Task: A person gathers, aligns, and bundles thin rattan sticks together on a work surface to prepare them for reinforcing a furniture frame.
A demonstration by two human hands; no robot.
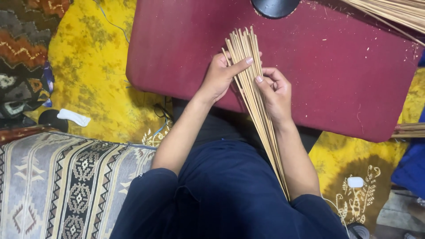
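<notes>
Sticks (252, 88) gripped by left hand (221, 75) and right hand (275, 90) over maroon board (345, 75).

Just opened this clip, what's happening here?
A seated person holds a bundle of thin bamboo sticks in both hands above a dark red board. The left hand grips it from one side, thumb across; the right hand steadies the other side. More sticks lie at the board's far corner.

Soft, even indoor light falls from above, leaving colours saturated and no glare. Faint shadows sit under the left hand (220, 76) and right hand (275, 90) on the maroon board (336, 75). Focus is fairly sharp centrally; the edges soften slightly.
</notes>
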